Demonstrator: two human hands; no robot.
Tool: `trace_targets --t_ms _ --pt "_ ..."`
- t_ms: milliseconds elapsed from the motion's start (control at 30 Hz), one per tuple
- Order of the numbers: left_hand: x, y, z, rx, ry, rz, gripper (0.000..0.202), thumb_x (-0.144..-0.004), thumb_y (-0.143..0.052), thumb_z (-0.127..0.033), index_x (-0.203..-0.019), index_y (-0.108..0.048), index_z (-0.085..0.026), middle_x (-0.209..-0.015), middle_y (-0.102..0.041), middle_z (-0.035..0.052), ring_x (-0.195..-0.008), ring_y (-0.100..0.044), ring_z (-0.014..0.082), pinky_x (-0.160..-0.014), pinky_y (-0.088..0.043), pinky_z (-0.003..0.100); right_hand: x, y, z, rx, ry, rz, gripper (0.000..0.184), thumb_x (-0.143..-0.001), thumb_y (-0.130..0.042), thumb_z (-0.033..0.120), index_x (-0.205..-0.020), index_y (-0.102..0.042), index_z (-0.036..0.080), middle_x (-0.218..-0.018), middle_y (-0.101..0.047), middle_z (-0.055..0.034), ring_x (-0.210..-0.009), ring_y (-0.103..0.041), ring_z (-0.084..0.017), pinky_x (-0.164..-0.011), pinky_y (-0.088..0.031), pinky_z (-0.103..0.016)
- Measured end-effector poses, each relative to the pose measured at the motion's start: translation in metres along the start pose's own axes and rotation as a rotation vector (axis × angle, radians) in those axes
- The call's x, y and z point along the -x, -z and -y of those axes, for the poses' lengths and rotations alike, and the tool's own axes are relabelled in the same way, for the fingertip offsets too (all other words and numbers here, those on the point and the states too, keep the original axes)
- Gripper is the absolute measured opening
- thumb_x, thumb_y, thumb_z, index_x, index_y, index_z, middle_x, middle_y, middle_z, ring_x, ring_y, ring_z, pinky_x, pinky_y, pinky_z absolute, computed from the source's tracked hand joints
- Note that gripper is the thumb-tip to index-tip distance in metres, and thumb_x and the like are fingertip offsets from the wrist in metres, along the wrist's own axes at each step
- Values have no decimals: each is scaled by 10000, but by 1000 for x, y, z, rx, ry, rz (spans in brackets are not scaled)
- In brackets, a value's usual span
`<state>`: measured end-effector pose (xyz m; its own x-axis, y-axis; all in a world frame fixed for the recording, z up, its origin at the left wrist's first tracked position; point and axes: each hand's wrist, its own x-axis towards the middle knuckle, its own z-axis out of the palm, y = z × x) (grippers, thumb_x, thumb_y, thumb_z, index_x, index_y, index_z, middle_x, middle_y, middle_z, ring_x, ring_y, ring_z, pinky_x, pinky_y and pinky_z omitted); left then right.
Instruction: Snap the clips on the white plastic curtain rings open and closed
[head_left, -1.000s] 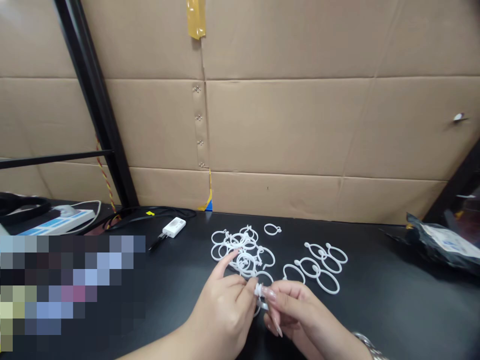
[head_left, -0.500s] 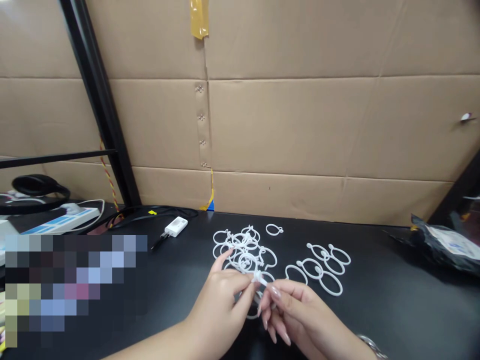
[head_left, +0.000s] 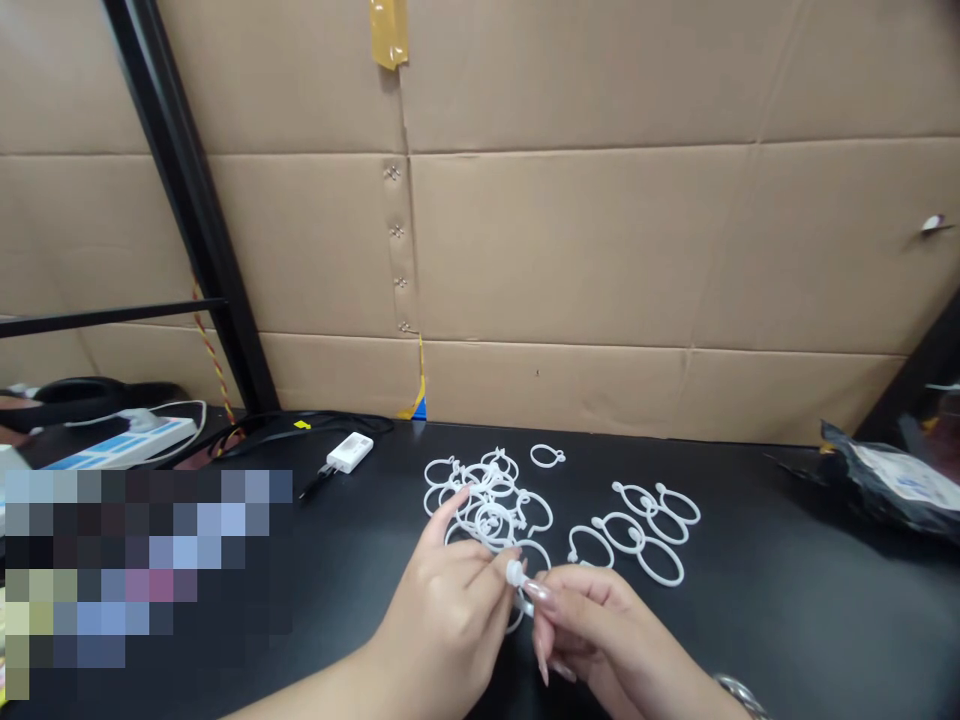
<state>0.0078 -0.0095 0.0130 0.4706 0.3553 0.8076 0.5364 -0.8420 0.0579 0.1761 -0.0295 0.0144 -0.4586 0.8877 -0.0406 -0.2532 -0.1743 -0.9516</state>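
Observation:
My left hand (head_left: 450,605) pinches a white plastic ring (head_left: 514,573) between thumb and fingers, its index finger stretched out over the pile. From the other side, my right hand (head_left: 592,620) grips the same ring with thumb and fingertips. A small knob-like end of the ring shows between the hands; the rest is mostly hidden by fingers. Just behind lies a heap of tangled white rings (head_left: 491,520). To the right of it rests a loose group of white rings (head_left: 660,560), several with round knob ends. One single ring (head_left: 547,456) lies apart at the back.
A white charger plug (head_left: 350,453) with a black cable lies on the black table (head_left: 750,620). At left are a power strip (head_left: 127,442) and a black metal post (head_left: 195,220). A black plastic package (head_left: 892,485) sits at right. Cardboard (head_left: 562,250) closes off the back.
Both hands have shifted slightly, and the ring's knob end now shows more plainly between them. My right fingers have curled in closer. The view has moved a little.

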Motion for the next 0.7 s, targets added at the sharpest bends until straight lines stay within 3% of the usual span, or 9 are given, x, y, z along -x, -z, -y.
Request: trace_targets --t_ms 300,467,533,700 --pt "0 4 -2 -49 -167 -77 230 -808 -464 -15 -980 -616 -36 -648 -695 77 -560 -616 158 -983 -376 579 3 1 3 237 103 42 393 -825 -597 448 -567 -696 168 -509 -513 7 -522 -373 -111 -539 -294 -262" --pt "3 5 1 -74 -272 -94 227 -771 -484 10 -960 -611 16 -740 -725 147 -647 -659 199 -962 -412 553 5 -1 8 273 128 105 380 -838 -587 456 -629 -739 178 -594 -597 -26 -598 -493 -132 -613 -359 -268" --pt "2 6 1 -64 -269 -95 231 -774 -487 8 -970 -609 16 -745 -725 143 -654 -659 197 -958 -417 544 4 -1 8 280 145 114 369 -848 -582 439 -640 -739 178 -592 -591 -22 -597 -493 -126 -608 -359 -260" --pt "-2 5 2 -12 -126 -81 219 -806 -483 -10 -966 -627 -49 -643 -685 61 -558 -620 145 -975 -398 540 0 2 5 227 107 21 355 -807 -623 469 -650 -693 159 -502 -440 42 -467 -307 -74 -457 -230 -220"
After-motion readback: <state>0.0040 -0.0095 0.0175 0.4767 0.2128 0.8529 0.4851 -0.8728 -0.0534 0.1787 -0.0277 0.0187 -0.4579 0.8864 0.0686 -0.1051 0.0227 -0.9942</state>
